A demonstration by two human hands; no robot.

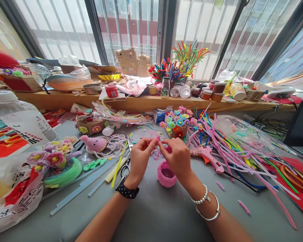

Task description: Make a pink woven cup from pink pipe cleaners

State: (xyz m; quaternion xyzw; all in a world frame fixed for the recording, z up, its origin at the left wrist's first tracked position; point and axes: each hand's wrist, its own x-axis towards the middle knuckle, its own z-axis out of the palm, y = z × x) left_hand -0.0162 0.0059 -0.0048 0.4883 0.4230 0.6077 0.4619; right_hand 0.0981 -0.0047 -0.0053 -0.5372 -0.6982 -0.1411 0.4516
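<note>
My left hand (pixel 141 155) is closed in a pinch, its thumb and index finger meeting on a small pink pipe cleaner piece (pixel 158 137). My right hand (pixel 178 156) pinches the same piece from the other side, and its fingers partly cover it. Under the right hand a round pink fuzzy cup (pixel 164 181) stands on the grey table (pixel 151 215). Scissors (pixel 125 166) lie beside my left wrist. To the right of my right hand rests a pink glue gun (pixel 209 157) with a black cord.
Clear glue sticks (pixel 78 190) and a flower-topped green pot (pixel 65 173) lie left. Pipe cleaners (pixel 232 151) spread across the right side. A basket of small flowers (pixel 178 129) stands behind my hands. Bottles and jars line the sill (pixel 138 103). Two cut pink pieces (pixel 243 207) lie at right.
</note>
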